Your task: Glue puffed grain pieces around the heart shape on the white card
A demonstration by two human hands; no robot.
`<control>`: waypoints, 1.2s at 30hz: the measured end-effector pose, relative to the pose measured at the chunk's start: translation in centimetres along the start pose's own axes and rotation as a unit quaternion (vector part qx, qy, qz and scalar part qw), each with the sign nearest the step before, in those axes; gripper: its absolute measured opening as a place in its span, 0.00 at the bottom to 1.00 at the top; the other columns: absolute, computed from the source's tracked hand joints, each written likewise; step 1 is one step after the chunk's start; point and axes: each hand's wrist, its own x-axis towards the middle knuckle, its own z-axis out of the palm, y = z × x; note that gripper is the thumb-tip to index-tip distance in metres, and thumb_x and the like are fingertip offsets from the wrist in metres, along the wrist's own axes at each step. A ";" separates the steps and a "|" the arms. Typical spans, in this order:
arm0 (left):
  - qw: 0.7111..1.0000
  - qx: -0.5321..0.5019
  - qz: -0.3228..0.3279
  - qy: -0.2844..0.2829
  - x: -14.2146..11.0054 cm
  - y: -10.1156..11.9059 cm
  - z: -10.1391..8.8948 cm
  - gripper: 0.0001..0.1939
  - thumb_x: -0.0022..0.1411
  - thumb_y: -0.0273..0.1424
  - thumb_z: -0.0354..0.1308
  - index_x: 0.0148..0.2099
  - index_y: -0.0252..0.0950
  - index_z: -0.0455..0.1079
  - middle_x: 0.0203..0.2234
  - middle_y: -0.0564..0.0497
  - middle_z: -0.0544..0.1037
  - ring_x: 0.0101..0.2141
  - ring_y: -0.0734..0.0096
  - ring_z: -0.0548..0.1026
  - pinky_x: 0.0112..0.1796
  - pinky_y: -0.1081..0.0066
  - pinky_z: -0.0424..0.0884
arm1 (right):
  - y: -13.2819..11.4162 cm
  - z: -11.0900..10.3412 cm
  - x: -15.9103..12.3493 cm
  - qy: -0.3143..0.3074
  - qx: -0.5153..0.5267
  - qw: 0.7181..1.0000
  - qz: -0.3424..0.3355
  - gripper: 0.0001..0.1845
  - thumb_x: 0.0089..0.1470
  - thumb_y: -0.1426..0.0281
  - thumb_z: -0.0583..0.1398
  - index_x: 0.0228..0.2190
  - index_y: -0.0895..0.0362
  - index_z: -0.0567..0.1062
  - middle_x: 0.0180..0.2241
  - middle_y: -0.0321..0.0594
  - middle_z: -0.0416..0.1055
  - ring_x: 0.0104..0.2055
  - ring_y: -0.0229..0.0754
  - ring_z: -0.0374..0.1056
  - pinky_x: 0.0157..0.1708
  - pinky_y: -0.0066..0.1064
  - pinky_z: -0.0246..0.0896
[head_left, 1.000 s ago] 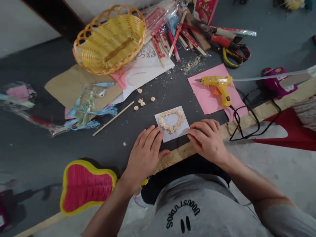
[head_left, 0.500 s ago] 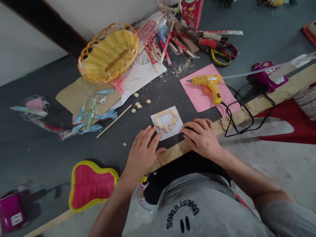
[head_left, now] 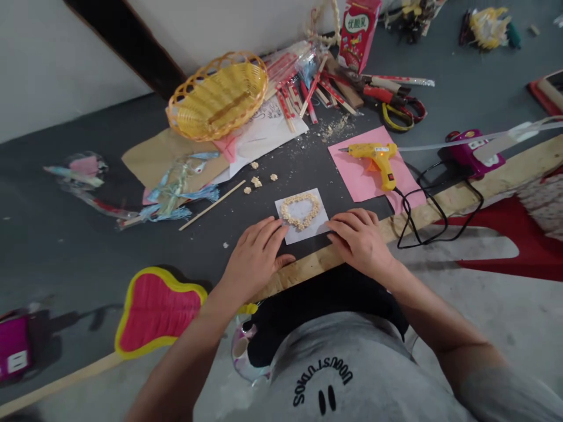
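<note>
A ring of small cream flower-shaped pieces [head_left: 315,212], roughly heart-shaped, lies on a square of white paper [head_left: 303,236] near the table's front edge. My left hand [head_left: 257,253] rests palm down at the paper's left side, fingers stretched out, fingertips at its edge. On the other side, my right hand [head_left: 360,240] lies with its fingertips at the right corner, fingers loosely extended. Neither hand grasps anything. Several loose cream pieces [head_left: 256,182] sit just beyond the paper, beside a thin wooden stick [head_left: 212,205].
A yellow glue gun [head_left: 373,152] with its cord lies on pink paper [head_left: 347,176] to the right. Scissors [head_left: 398,117], wrapped chopsticks [head_left: 288,108] and a yellow basket [head_left: 220,99] stand farther back. A pink, yellow-rimmed fan shape [head_left: 160,310] is at front left.
The camera view has shifted a little, so the far objects appear lower and more to the right. Both hands stay at the paper's edges, and the ring lies as before.
</note>
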 end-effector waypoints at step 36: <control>0.992 -0.100 0.055 0.053 0.2 -2.9 1.4 0.27 0.69 0.44 0.55 0.61 0.30 0.68 0.56 0.37 0.75 0.57 0.50 0.71 0.58 0.54 0.65 | 1.1 0.8 3.1 0.036 -0.044 0.998 0.028 0.16 0.64 0.68 0.56 0.51 0.54 0.77 0.46 0.47 0.74 0.50 0.49 0.67 0.52 0.47 0.68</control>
